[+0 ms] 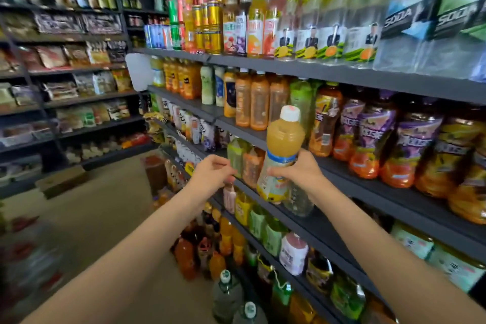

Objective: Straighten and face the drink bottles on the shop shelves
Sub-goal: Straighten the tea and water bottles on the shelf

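Orange juice bottle (282,151) in right hand (302,171)

The shop is evenly and fairly brightly lit from above, with no hard shadows; only the recesses under each shelf board (328,73) fall dark. Glare sits on the clear bottles (339,16) of the top row and on the shrink-wrapped soda packs (431,21) at upper right (their wrap washes out to pale blue-white). The wide-angle lens bends the shelf lines and stretches the forearms toward the bottom corners. Motion blur smears the lower left edge and the snack shelves (65,60) at left. The juice bottle (282,158) at centre is the sharpest thing, though still soft; label print mostly cannot be read.
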